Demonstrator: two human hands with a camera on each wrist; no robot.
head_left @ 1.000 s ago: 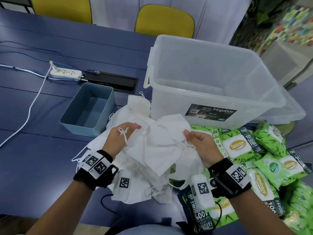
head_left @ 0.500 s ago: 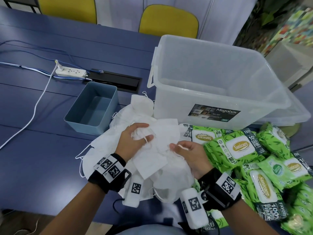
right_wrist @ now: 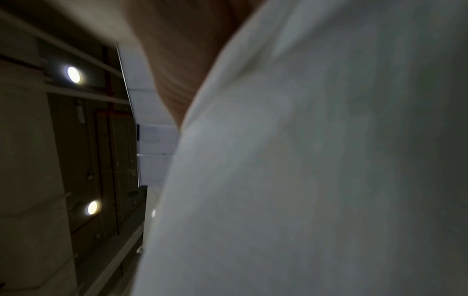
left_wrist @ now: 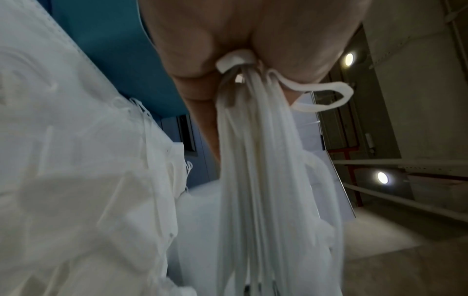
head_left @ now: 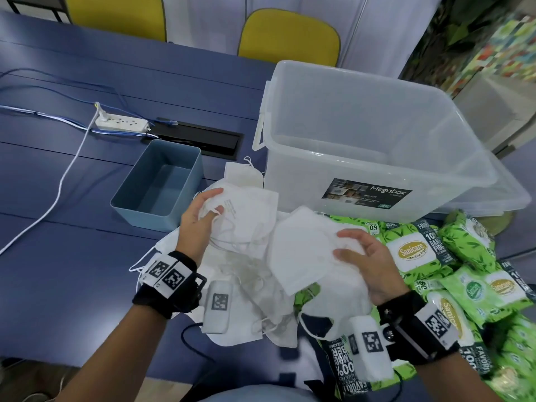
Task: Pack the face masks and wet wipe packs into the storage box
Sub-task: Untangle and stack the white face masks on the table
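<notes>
A heap of white face masks (head_left: 249,274) lies on the blue table in front of the clear storage box (head_left: 362,134), which holds nothing. My left hand (head_left: 203,216) grips a bunch of masks (head_left: 246,216) by their ear loops (left_wrist: 253,140), lifted at the heap's left. My right hand (head_left: 359,256) holds another stack of masks (head_left: 304,250) from the right side, thumb on top. In the right wrist view the masks (right_wrist: 316,160) fill most of the frame. Green wet wipe packs (head_left: 420,250) lie piled to the right.
A small blue-grey bin (head_left: 159,184) stands left of the masks. Behind it are a black cable hatch (head_left: 200,137), a white power strip (head_left: 121,123) and cables. Two yellow chairs (head_left: 287,39) stand beyond the table. The box lid (head_left: 510,195) lies under the box's right side.
My hands have drawn apart, splitting the bunched masks into two lots: the left hand rose toward the bin side, the right moved right over the wipe packs.
</notes>
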